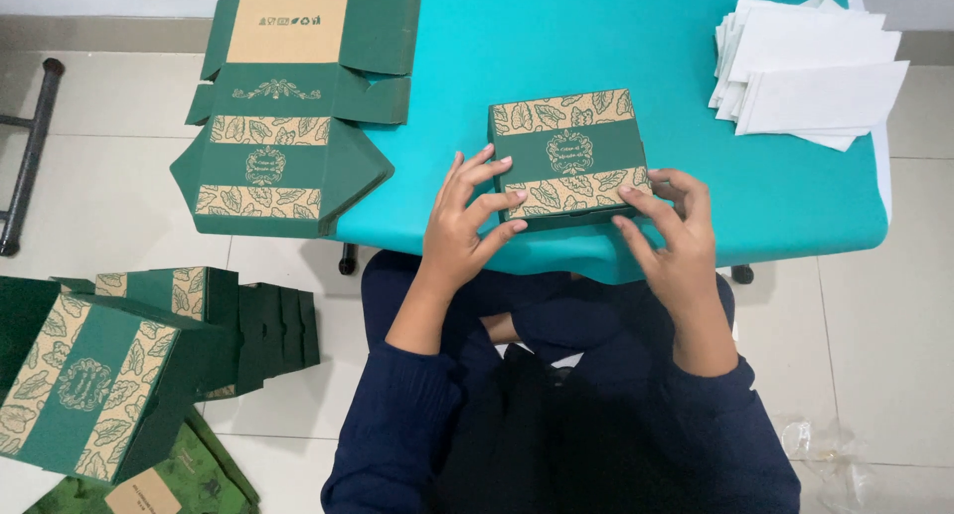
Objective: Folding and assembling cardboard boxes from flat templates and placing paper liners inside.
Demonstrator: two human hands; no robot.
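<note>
A closed green box (pixel 566 156) with tan leaf-pattern bands sits at the near edge of the teal table (pixel 785 196). My left hand (pixel 462 226) has its fingertips spread against the box's left front corner. My right hand (pixel 676 231) presses its fingers against the box's right front corner. Both hands hold the box between them at its near side.
A flat unfolded green box blank (pixel 283 106) hangs over the table's left edge. A stack of white paper sheets (pixel 810 72) lies at the far right. Folded green boxes (pixel 109 375) are piled on the tiled floor at lower left. A metal leg (pixel 30 146) stands far left.
</note>
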